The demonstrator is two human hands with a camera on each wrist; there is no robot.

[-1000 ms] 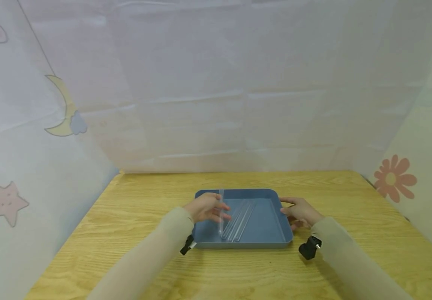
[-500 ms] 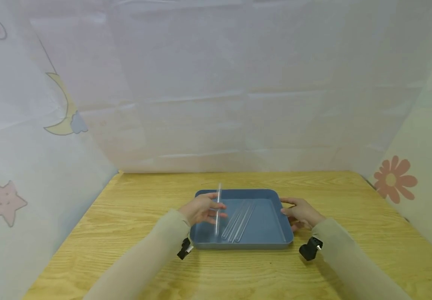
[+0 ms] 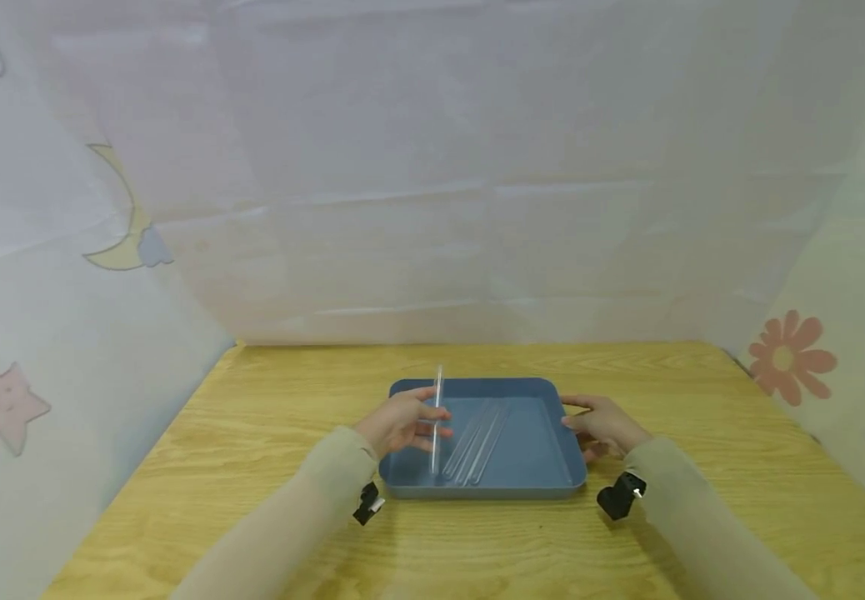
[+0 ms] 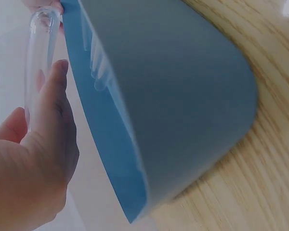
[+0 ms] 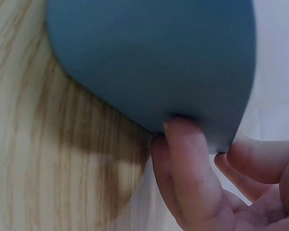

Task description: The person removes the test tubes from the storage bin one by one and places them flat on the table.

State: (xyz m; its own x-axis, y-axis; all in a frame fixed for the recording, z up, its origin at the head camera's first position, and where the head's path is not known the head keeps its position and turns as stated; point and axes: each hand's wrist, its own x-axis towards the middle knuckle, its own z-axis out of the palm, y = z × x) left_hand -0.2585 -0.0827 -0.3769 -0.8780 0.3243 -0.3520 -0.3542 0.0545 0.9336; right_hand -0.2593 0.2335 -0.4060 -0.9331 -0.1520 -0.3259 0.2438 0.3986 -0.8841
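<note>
In the head view my left hand (image 3: pixel 402 421) holds a clear test tube (image 3: pixel 437 422) between thumb and fingers over the left part of a blue-grey tray (image 3: pixel 541 454). The tube stands nearly upright, its rounded end low; the left wrist view shows that end (image 4: pixel 44 19) beyond the fingertips. Several more clear test tubes (image 3: pixel 488 448) lie side by side, slanted, on the tray floor. At the tray's right side, my right hand (image 3: pixel 601 423) grips the wall, thumb at the rim. The right wrist view shows its fingers (image 5: pixel 188 159) against the wall's outer face.
The tray rests on a wood-grain table (image 3: pixel 312 375). Behind the table hangs a pale, creased sheet (image 3: pixel 432 208), with printed panels at both sides. Each wrist carries a small black camera (image 3: pixel 618 495).
My left hand has shifted slightly left, taking the held test tube away from the others in the tray. The right hand has stayed at the tray's right wall.
</note>
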